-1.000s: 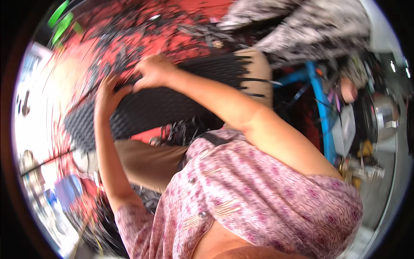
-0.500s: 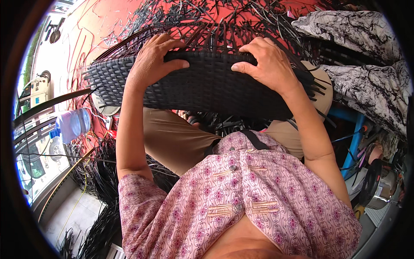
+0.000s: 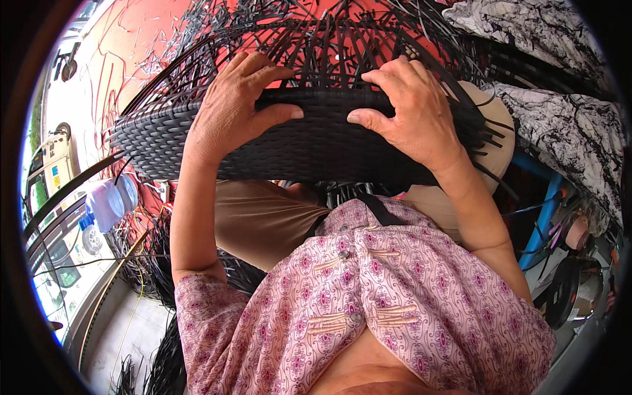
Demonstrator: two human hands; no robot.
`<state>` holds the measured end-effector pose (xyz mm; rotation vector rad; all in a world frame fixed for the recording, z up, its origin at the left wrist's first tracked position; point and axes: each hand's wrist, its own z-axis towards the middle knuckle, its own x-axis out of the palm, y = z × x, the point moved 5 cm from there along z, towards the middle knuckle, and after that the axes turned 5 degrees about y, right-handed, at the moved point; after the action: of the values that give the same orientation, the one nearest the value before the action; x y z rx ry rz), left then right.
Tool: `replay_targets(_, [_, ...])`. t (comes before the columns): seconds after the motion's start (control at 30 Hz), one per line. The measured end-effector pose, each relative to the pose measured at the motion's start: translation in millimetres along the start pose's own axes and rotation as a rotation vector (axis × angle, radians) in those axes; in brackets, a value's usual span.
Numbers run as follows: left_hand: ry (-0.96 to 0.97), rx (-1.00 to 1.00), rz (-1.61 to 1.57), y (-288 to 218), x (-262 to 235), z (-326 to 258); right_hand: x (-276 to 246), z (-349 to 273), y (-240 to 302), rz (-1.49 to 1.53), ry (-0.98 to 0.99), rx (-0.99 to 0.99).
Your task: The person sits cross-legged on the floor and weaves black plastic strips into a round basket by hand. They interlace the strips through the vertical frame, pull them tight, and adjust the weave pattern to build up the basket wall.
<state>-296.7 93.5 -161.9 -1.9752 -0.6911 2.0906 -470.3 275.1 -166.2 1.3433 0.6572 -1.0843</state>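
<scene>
A curved black woven panel (image 3: 316, 135) of flat plastic strips spans the view above my lap, tilted so its woven face is toward me. Loose unwoven strips (image 3: 322, 56) fan out beyond its far edge. My left hand (image 3: 240, 108) grips that edge left of the middle, thumb on the near face and fingers over the far side. Right of the middle, my right hand (image 3: 411, 108) clasps the edge the same way, its thumb pointing inward. The fingertips of both hands are partly hidden behind the edge.
Black strip scraps lie over the red floor (image 3: 131, 43) at the far side. Strip bundles (image 3: 164, 349) hang at my left, near a clear plastic bottle (image 3: 118, 197). Marbled black-and-white cloth (image 3: 559, 125) covers something at right, above a blue bar (image 3: 543, 224). Vehicles stand at far left.
The panel has come slightly nearer to me, with both hands still on its edge. My thumbs are a little closer together, and the view has shifted slightly.
</scene>
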Motion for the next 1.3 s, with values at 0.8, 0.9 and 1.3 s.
replay_targets(0.8, [-0.003, -0.063, -0.233, -26.2, 15.3, 18.3, -3.6, -32.1, 3.2, 0.002, -0.225, -0.054])
replay_targets(0.9, [-0.075, -0.001, -0.15, -42.3, 10.9, 19.8, -22.2, -43.6, -6.6, -0.059, -0.164, 0.051])
replay_targets(1.3, [-0.011, 0.238, -0.252, -133.7, 68.8, 101.2, -79.8, -125.3, -90.7, -0.116, -0.256, 0.367])
